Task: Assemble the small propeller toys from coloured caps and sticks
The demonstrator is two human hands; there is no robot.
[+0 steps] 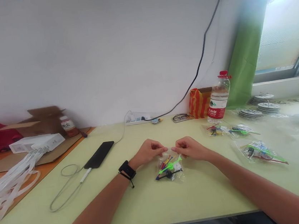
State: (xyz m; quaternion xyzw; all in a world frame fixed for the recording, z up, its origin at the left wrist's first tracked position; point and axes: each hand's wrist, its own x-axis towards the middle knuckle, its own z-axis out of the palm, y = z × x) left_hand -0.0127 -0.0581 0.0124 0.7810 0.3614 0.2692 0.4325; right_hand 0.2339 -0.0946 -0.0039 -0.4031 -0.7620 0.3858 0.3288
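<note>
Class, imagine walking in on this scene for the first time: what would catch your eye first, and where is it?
Probably the clear bag of bright pointer-shaped pieces at the middle of the table, with the left hand and right hand at its far edge. Next might come the red-capped bottle standing near the wall, right of centre, and the green curtain beside the window.

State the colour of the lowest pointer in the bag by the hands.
Black pointer, best in the head view.
</note>
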